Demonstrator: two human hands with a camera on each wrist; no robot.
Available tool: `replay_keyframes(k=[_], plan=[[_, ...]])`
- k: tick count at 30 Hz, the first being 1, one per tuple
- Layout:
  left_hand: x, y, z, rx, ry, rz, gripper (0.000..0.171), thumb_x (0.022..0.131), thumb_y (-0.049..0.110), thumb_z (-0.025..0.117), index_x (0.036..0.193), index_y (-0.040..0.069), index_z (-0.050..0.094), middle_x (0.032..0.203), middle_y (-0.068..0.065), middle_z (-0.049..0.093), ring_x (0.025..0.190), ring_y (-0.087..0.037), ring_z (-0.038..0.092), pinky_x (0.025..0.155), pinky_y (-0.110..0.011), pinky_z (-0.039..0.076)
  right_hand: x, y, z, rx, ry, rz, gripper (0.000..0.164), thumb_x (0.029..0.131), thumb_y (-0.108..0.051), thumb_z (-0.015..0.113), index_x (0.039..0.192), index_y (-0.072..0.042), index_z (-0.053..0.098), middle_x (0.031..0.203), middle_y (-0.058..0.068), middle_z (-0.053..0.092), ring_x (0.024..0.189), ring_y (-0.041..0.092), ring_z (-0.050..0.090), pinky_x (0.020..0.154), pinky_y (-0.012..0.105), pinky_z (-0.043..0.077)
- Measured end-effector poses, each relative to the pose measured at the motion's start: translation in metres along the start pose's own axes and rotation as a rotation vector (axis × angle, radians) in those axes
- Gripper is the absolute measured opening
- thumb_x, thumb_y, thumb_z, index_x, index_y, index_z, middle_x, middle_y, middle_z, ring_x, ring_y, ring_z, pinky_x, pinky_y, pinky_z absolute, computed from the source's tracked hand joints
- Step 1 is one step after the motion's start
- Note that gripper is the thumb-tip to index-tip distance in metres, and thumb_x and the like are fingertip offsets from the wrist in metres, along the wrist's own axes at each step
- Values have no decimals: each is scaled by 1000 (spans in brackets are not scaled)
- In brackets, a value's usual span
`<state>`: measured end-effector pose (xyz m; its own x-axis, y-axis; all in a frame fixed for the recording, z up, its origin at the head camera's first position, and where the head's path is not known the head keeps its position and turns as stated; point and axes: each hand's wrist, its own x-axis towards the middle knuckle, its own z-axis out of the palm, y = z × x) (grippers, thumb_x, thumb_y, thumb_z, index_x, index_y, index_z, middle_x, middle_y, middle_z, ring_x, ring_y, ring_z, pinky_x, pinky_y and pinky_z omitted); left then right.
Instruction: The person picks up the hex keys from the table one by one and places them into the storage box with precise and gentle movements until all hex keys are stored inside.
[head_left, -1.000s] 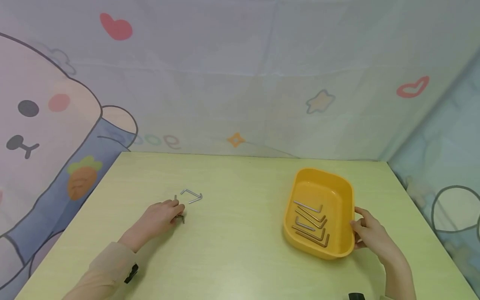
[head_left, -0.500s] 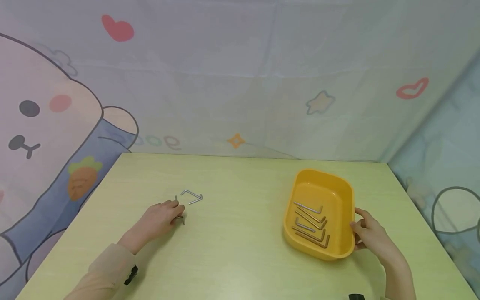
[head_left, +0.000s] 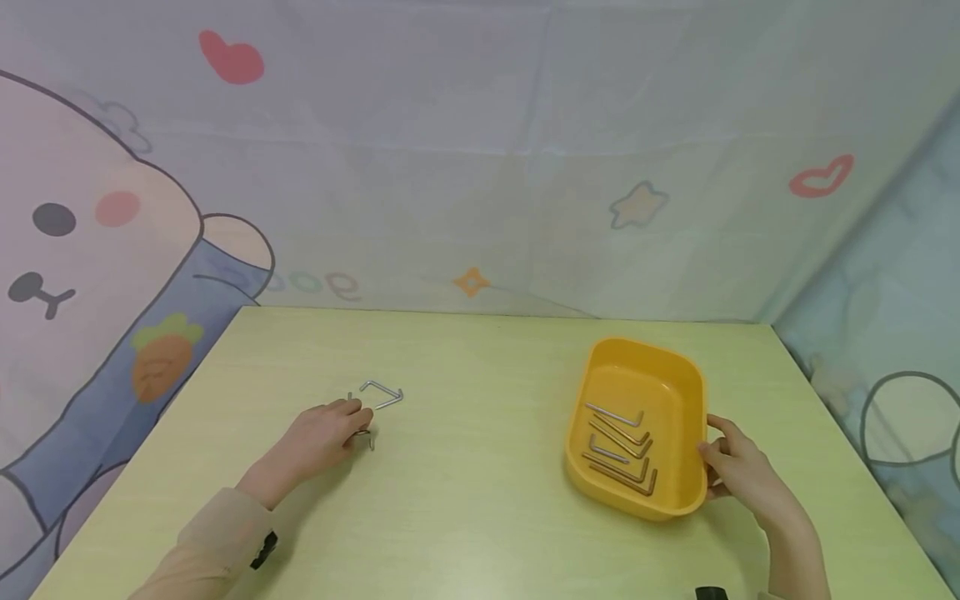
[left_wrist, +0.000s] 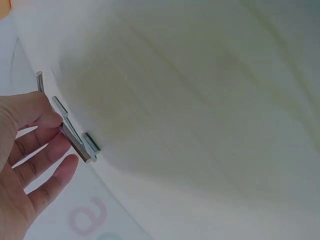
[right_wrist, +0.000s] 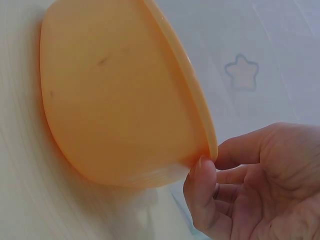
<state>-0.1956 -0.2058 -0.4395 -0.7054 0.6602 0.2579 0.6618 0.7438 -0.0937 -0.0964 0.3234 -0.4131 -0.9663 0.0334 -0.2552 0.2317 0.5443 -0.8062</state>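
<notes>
My left hand (head_left: 318, 435) pinches an L-shaped hex key (left_wrist: 75, 143) between thumb and forefinger, low over the table; its other fingers are spread apart. Both ends of the key stick out past the fingers. Just beyond, two silver hex keys (head_left: 385, 389) lie on the table with their ends meeting. On the right, a yellow plastic basin (head_left: 682, 454) stands on the table. My right hand (head_left: 742, 467) pinches its right rim, thumb (right_wrist: 201, 182) against the outer wall. Several silver and brass-coloured hex keys (head_left: 621, 476) lie inside, toward its near left part.
The pale wooden table (head_left: 465, 467) ends at a printed cloth backdrop (head_left: 480, 167) behind it. Another cloth (head_left: 900, 333) hangs along the right side. A black strap piece (head_left: 264, 550) sits at the left wrist.
The hex key's near end at my left hand has shifted slightly to the right. My right hand and the basin stay where they were.
</notes>
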Motion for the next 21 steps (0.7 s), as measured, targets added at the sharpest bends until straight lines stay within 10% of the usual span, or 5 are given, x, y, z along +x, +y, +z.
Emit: replay_keyframes(k=[7, 21], plan=[[5, 4, 0, 19, 40, 40, 27, 69, -6, 69, 85, 14, 58, 75, 4, 53, 72, -16, 61, 69, -34, 55, 0, 1, 1, 3, 0, -3, 59, 103, -15, 38, 149, 8, 10, 93, 13, 55, 71, 14, 60, 62, 28, 56], [24, 15, -6, -4, 107, 53, 26, 70, -6, 69, 84, 13, 58, 79, 4, 56, 68, -11, 52, 56, -22, 44, 0, 1, 1, 13, 2, -2, 59, 103, -16, 38, 149, 8, 9, 93, 13, 54, 71, 14, 59, 62, 28, 56]])
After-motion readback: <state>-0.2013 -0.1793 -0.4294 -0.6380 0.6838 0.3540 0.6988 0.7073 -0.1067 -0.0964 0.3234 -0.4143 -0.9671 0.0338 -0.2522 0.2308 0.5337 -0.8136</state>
